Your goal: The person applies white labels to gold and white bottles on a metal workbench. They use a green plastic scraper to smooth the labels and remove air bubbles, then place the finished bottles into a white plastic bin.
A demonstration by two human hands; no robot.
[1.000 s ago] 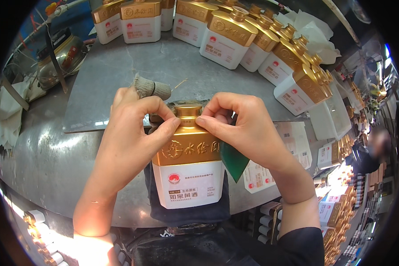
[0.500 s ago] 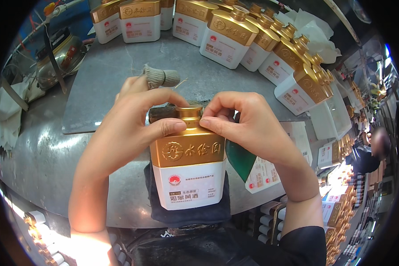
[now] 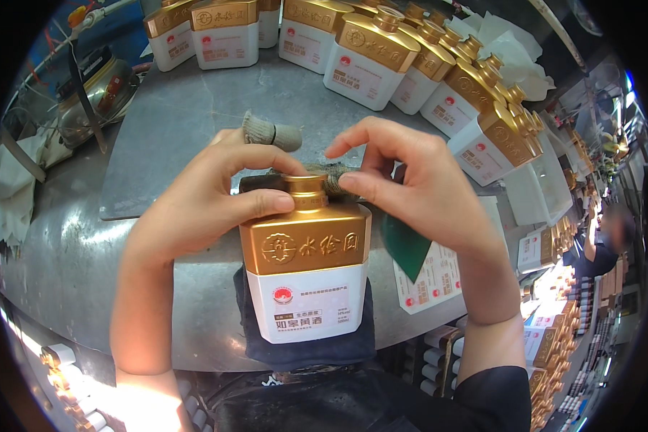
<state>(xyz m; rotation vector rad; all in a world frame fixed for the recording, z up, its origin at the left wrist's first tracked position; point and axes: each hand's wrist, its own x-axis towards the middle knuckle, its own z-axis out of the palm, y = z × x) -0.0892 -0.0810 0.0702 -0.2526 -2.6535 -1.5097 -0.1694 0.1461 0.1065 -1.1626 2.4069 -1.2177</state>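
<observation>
A white bottle with an embossed gold shoulder stands upright in front of me, over a dark cloth at the table's front edge. My left hand is closed on its gold neck, thumb in front and index finger at the rim. Grey knit fabric covers a finger of this hand. To the right of the neck, my right hand is off the bottle, thumb and index finger spread with nothing visible between them. Behind the neck lies a dark, rounded object, partly hidden.
Several matching gold-topped bottles stand along the table's far and right side. A sheet of labels lies at right, partly under a green pointed piece. A white bin stands farther right. A person is at far right.
My right hand has come away from the bottle's neck, moving right and up, its fingers spreading apart. My left hand stays on the neck, and the bottle has shifted slightly.
</observation>
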